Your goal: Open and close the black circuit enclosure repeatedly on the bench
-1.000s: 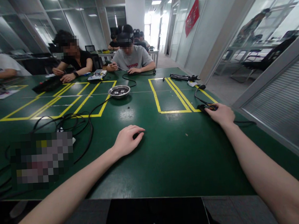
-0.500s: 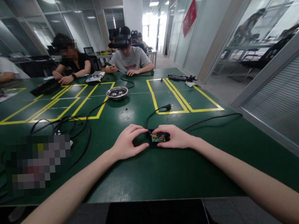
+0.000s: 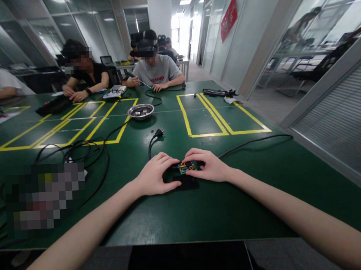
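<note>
A small black power adapter (image 3: 185,180) lies on the green table (image 3: 220,197) just in front of me, its case open so a green circuit board (image 3: 186,166) with orange parts shows. My left hand (image 3: 155,176) curls around its left side, fingertips on the case. My right hand (image 3: 208,166) grips its right side, fingers bent over the board. A black cable with a plug (image 3: 158,133) loops away from the adapter toward the table's middle. A second black cable (image 3: 253,141) runs off to the right.
A metal bowl (image 3: 141,111) with small parts stands beyond the plug. Tangled black cables (image 3: 78,150) lie at the left. Yellow tape rectangles (image 3: 210,117) mark the table. Other people sit working at the far edge. A black tool (image 3: 217,93) lies far right.
My right hand brought the adapter from the right side of the table to the middle in front of me. My left hand closed on it, and the plug swung left.
</note>
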`<state>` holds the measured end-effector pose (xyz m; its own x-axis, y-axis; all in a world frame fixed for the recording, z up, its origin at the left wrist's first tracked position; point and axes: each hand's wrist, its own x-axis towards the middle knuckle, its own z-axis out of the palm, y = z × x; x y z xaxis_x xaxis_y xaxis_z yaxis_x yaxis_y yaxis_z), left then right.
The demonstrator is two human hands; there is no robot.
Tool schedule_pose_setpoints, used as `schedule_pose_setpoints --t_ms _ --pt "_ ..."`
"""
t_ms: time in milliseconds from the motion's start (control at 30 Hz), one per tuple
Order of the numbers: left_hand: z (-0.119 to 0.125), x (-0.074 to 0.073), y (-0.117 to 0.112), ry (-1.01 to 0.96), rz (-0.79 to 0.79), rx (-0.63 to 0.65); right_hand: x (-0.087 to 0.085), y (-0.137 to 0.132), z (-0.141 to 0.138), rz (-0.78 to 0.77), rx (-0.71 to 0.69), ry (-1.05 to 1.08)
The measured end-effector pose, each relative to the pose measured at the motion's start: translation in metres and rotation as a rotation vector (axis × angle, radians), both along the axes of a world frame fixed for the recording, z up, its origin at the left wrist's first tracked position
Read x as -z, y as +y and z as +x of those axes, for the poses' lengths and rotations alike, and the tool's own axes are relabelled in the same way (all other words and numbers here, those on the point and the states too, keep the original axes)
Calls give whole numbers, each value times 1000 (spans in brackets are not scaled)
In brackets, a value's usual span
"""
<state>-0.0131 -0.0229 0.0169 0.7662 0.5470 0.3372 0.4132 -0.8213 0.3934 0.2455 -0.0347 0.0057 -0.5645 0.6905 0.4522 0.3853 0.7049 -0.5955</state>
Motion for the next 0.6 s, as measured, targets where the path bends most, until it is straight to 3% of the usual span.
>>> schedule_pose_setpoints --t_ms 600 --pt "-4 8 3 -6 -64 20 5 1 -2 -14 26 -5"
